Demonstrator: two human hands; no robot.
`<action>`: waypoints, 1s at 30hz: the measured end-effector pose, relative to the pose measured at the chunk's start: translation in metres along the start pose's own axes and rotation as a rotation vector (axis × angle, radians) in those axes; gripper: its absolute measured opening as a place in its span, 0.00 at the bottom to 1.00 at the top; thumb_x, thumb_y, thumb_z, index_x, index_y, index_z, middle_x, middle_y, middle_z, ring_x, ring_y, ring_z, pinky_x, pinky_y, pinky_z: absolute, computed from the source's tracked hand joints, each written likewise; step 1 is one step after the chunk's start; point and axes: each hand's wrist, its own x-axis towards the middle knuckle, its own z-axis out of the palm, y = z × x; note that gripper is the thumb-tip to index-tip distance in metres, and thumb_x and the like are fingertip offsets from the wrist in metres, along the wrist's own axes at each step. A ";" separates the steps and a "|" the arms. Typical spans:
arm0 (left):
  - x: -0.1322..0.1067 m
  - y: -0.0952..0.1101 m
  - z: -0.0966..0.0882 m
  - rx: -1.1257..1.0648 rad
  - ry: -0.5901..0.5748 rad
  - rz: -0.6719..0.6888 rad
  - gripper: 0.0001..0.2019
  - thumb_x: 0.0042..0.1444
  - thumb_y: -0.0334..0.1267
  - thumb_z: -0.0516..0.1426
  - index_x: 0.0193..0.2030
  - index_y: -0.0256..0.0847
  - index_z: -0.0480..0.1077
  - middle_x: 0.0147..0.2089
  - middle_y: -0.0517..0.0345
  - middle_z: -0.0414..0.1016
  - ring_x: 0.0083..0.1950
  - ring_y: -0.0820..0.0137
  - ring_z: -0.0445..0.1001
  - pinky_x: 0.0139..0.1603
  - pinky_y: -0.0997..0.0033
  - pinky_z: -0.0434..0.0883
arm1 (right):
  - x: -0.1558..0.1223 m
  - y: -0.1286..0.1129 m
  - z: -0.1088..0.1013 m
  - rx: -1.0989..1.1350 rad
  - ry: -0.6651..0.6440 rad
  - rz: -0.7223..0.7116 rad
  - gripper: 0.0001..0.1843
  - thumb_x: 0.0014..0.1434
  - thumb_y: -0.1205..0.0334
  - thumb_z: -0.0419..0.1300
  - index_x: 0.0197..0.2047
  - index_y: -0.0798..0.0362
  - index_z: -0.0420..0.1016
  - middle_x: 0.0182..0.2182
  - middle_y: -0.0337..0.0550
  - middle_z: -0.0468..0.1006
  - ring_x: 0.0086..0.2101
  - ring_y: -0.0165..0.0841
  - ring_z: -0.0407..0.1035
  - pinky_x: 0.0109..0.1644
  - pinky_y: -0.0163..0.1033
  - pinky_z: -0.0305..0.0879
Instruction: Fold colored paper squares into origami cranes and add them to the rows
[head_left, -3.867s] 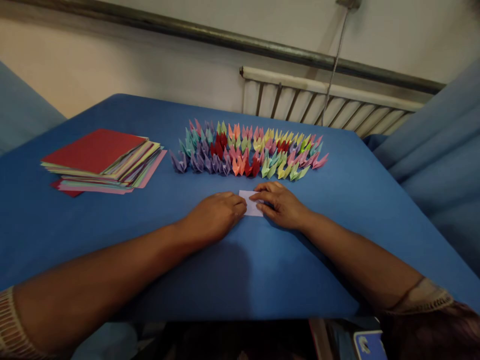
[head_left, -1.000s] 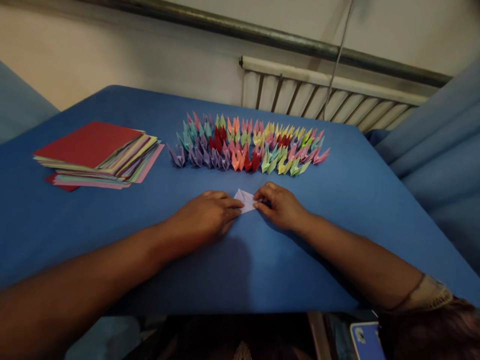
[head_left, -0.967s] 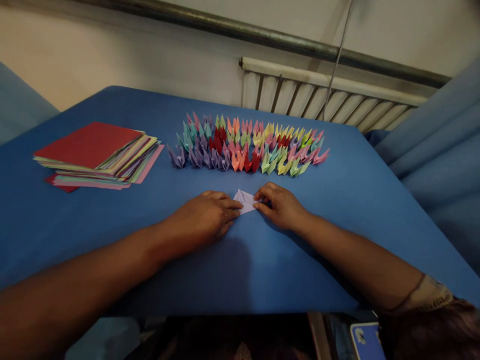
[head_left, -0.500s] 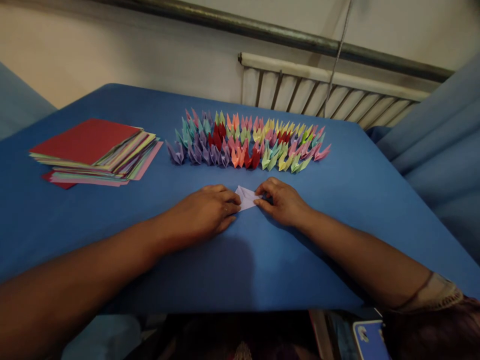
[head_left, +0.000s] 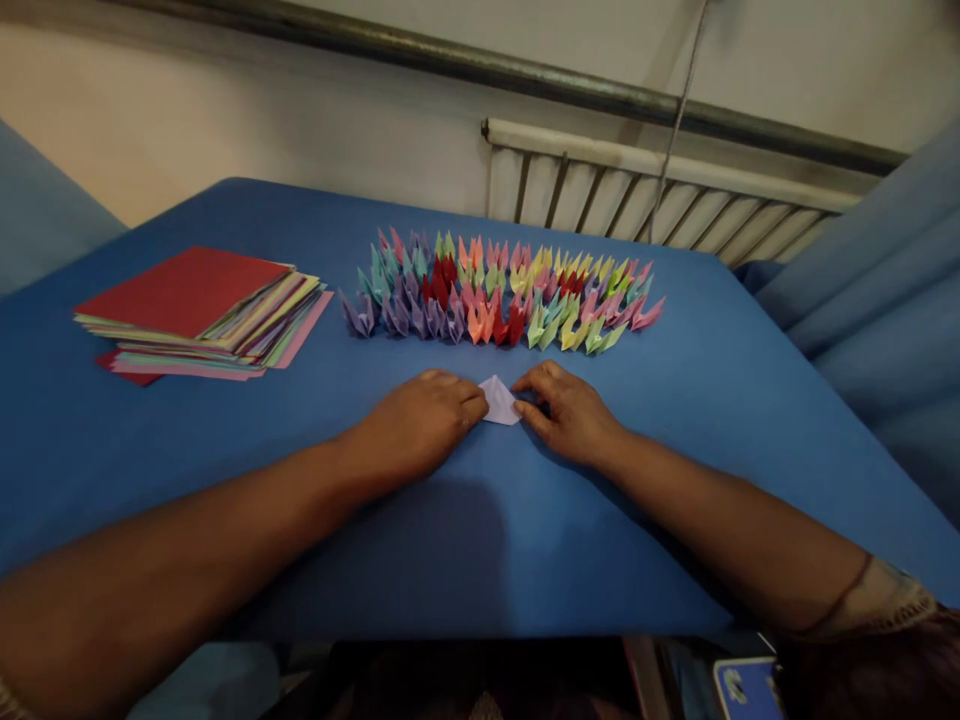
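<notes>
A small pale lilac piece of folded paper (head_left: 500, 401) lies on the blue table (head_left: 525, 540) between my two hands. My left hand (head_left: 420, 425) presses its left edge with curled fingertips. The paper's right edge is pinched down by the fingers of my right hand (head_left: 570, 412). Part of the paper is hidden under the fingers. Just beyond it stand rows of several small folded paper pieces (head_left: 499, 295) in purple, red, orange, green, yellow and pink.
A stack of coloured square paper sheets (head_left: 202, 312) with a red sheet on top lies at the far left. A radiator (head_left: 660, 205) stands behind the table. Blue cloth (head_left: 885, 300) hangs at the right. A phone corner (head_left: 746, 688) shows below the near edge.
The lilac paper went from a flat rectangle to a smaller pointed shape. Both hands stayed on it, fingers shifting slightly inward.
</notes>
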 end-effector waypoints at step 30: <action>0.000 0.019 0.004 -0.038 0.465 0.028 0.06 0.64 0.32 0.51 0.43 0.36 0.69 0.35 0.53 0.74 0.37 0.64 0.71 0.42 0.62 0.68 | -0.005 -0.035 0.012 0.895 -0.003 0.247 0.22 0.61 0.43 0.58 0.34 0.56 0.78 0.25 0.40 0.76 0.25 0.29 0.68 0.29 0.35 0.65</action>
